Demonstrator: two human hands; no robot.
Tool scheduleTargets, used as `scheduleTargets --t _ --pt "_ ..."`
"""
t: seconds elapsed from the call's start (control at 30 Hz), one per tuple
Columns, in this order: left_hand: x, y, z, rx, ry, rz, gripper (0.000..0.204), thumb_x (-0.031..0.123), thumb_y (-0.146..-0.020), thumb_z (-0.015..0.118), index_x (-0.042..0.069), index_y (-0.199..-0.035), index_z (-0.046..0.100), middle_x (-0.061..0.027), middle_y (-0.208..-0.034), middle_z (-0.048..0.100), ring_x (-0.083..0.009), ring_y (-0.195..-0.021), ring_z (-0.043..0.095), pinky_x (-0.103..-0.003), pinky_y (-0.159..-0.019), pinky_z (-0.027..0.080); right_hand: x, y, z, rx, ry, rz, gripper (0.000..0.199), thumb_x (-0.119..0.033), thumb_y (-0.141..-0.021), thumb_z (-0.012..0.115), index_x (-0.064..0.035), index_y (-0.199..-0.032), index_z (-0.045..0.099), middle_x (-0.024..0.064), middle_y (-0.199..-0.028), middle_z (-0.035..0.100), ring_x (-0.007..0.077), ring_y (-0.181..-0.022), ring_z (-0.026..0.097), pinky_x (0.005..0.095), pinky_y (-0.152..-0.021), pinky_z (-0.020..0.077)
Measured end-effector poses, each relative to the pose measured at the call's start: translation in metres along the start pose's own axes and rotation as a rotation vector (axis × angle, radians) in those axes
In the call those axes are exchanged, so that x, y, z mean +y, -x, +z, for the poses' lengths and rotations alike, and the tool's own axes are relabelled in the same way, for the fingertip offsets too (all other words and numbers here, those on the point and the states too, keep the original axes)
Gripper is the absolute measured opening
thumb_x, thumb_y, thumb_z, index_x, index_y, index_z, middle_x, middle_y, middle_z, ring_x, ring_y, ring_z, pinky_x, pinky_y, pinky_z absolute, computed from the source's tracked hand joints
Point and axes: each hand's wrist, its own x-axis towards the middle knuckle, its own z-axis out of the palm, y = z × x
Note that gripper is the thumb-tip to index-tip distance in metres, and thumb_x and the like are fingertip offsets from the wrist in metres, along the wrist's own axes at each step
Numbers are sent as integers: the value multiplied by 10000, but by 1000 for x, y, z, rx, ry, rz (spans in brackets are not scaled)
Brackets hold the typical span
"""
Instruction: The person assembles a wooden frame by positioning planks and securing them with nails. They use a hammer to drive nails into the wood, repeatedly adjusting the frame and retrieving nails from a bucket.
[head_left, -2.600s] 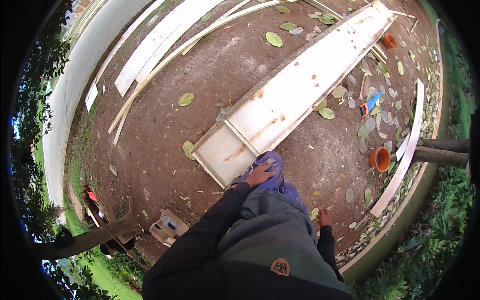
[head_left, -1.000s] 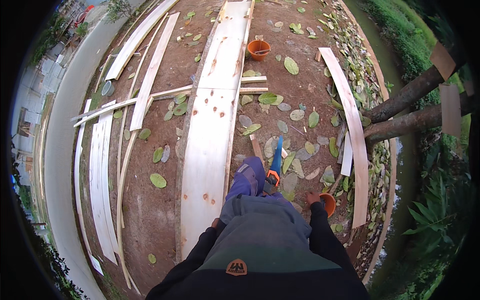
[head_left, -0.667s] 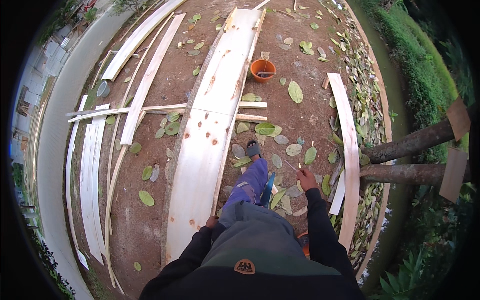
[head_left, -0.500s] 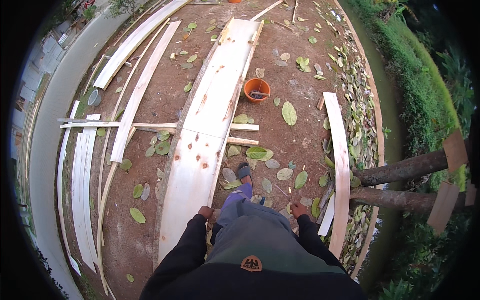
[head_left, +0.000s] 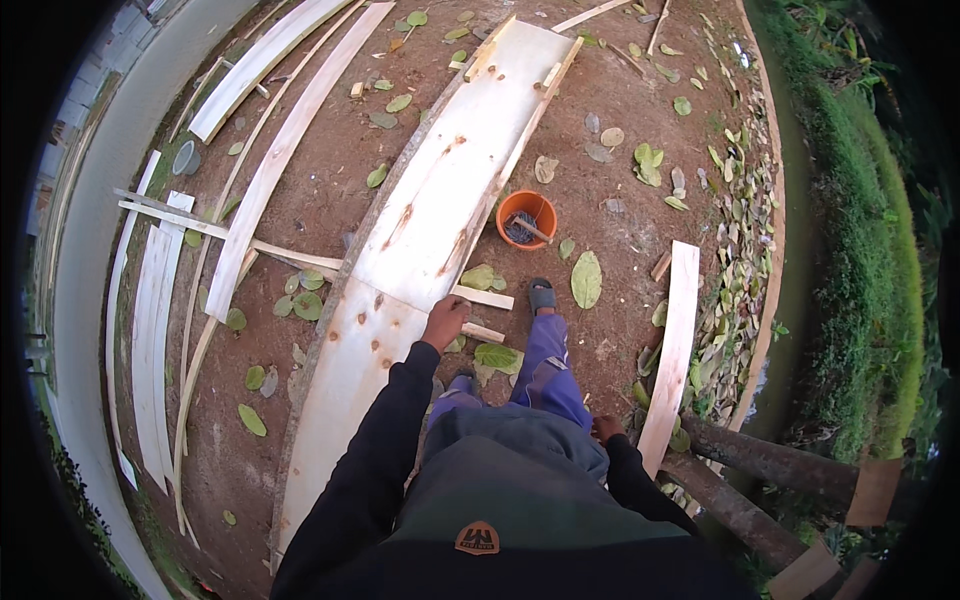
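My left hand (head_left: 447,322) is at the right edge of a long pale plywood panel (head_left: 378,325) with brown knots, near a seam across it. Its fingers look curled in; anything inside them is hidden, and I cannot tell whether it touches the wood. Low beside my right leg hangs my right hand (head_left: 606,428), small and partly hidden, its fingers unclear. Just ahead of my foot, right of the panel, an orange bucket (head_left: 526,219) holds a heap of small grey metal pieces, likely nails, and a wooden-handled tool (head_left: 532,230).
Crosswise wooden battens (head_left: 484,297) stick out from under the panel. Long boards (head_left: 290,150) and a grey bucket (head_left: 187,158) lie left. At right are another board (head_left: 672,355), brown poles (head_left: 770,455), and a ditch (head_left: 800,300) past a leaf-strewn edge. Large leaves (head_left: 586,280) dot the soil.
I have stepped forward along the panel, so the orange bucket is closer to my feet. My left hand has moved forward and up to the panel's edge; my right hand stays low at my side.
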Motion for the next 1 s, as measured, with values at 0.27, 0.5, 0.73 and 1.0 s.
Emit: scheduleTargets --t 0.27,0.5,0.73,1.0 --pt "-157 16 103 403 14 -747 729 543 -889 612 -113 -1205 575 -314 -1194 616 -374 -1158 601 -413 -981 456 -271 -252 -172 112 432 -346 368 -338 -858 630 -51 -1083 679 184 -1033 705 365 -1004 660 443 -911 504" --pt "-70 6 234 153 52 -1089 1140 718 -742 665 -110 -1426 280 -400 -1372 421 -502 -1266 475 -486 -1059 407 -460 -437 -177 75 1248 -1050 651 -97 -770 646 -49 -1376 414 180 -1441 418 368 -1296 457 472 -1037 422" --pt "-90 0 310 195 367 -1512 1189 700 -702 713 -54 -1479 220 -331 -1456 355 -479 -1323 425 -504 -1067 404 -524 -516 -97 -123 1998 -714 315 -260 -786 709 -86 -1045 667 134 -1077 701 295 -1085 644 442 -981 456" --pt "-166 42 449 261 782 -1412 1173 677 -691 721 -16 -1498 225 -273 -1491 358 -403 -1342 438 -488 -1086 394 -502 -398 -6 -275 1977 -950 353 -372 -843 597 -80 -1008 706 231 -1010 696 409 -980 661 520 -871 521"
